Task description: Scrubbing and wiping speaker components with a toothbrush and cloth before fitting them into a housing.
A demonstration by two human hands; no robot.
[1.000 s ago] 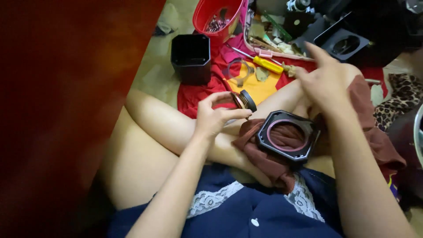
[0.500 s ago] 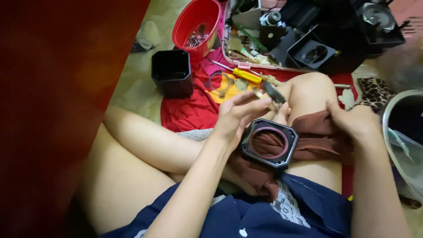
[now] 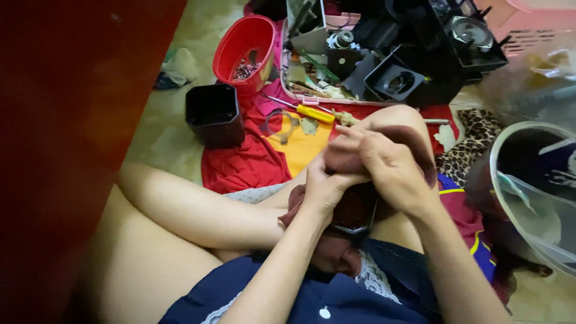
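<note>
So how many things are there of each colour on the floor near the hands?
Red: 2, the red bowl and the red cloth
Black: 1, the black box
Yellow: 1, the yellow-handled screwdriver
Brown: 1, the brown cloth held by the left hand and right hand
Total: 5
</note>
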